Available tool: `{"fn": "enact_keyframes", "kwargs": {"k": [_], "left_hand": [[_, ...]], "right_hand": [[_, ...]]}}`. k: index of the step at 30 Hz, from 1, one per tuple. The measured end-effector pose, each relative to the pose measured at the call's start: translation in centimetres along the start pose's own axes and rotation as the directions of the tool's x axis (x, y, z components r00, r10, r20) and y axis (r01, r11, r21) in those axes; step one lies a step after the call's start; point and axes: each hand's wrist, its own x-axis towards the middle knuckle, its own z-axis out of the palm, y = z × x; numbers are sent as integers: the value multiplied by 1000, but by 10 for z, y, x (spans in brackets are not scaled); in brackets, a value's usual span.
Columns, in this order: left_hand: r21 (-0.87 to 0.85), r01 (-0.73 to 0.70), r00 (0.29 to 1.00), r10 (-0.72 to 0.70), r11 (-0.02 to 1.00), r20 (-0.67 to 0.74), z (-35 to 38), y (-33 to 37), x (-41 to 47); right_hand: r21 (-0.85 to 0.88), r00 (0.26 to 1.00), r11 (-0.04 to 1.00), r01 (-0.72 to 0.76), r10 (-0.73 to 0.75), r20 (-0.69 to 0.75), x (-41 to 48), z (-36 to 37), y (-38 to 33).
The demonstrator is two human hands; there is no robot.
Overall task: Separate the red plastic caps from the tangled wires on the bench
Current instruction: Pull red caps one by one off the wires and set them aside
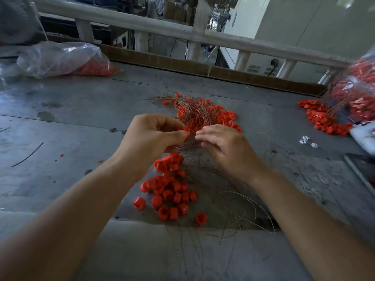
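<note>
A tangle of thin copper wires with red plastic caps (199, 115) lies in the middle of the grey bench (81, 118). My left hand (151, 136) pinches a red cap (182, 129) at the tangle's near edge. My right hand (223, 147) pinches a wire right beside it, fingertips almost touching the left hand's. Below the hands sits a pile of loose red caps (170, 189). Loose wires (233, 201) spread over the bench to the right of that pile.
A clear bag holding red caps (65, 57) lies at the back left. Another bag of caps and wires (357, 92) stands at the far right, with a spill of red caps (322, 118) before it. A white phone (365, 136) and small white pieces (306, 140) lie right.
</note>
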Motion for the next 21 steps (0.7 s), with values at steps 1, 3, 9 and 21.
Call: {"fn": "enact_keyframes", "kwargs": {"k": [1, 3, 9, 21], "left_hand": [[5, -6, 1000, 6, 1000, 1, 0, 0, 0], [22, -25, 1000, 25, 999, 11, 1, -1, 0], [185, -189, 981, 179, 964, 72, 4, -1, -4], [2, -390, 846, 358, 921, 396, 10, 2, -15]], "right_hand": [[13, 997, 1000, 18, -17, -72, 0, -2, -1], [71, 980, 997, 41, -26, -197, -1, -5, -1], [324, 892, 946, 7, 140, -429, -1, -19, -4], [668, 963, 740, 74, 121, -241, -7, -32, -35]]}}
